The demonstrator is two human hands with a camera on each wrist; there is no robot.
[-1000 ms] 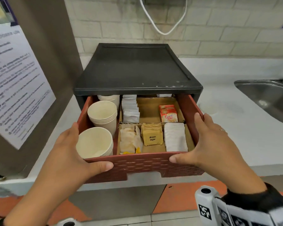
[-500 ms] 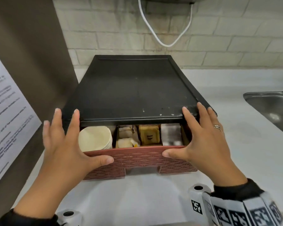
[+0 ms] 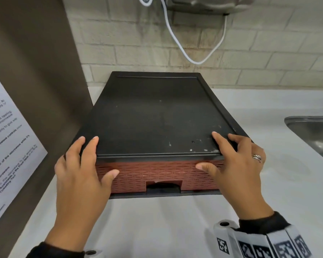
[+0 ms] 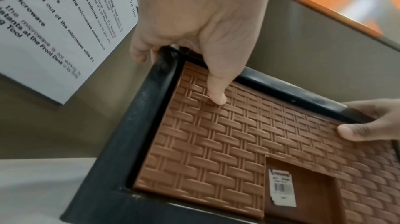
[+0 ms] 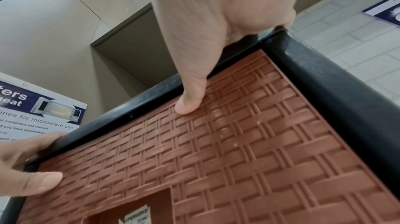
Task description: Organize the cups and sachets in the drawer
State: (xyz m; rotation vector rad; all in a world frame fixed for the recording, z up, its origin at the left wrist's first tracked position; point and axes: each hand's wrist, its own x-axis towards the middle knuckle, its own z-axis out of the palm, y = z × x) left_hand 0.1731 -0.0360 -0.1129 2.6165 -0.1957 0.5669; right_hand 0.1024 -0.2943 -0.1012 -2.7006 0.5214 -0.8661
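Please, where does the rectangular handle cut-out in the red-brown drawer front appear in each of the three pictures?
Head: the handle cut-out is at lower centre, on the drawer front's bottom edge, between the two hands.
Left wrist: the cut-out is at lower right, with a barcode sticker inside.
Right wrist: bottom edge, left of centre, partly cropped.
Shared landmark: the black frame around the woven-pattern front.

Pale brick wall (image 3: 268, 53) with a looping white cable (image 3: 183, 51), white surface (image 3: 287, 192), steel sink (image 3: 317, 131) at right, printed microwave notice (image 3: 9, 146) at left
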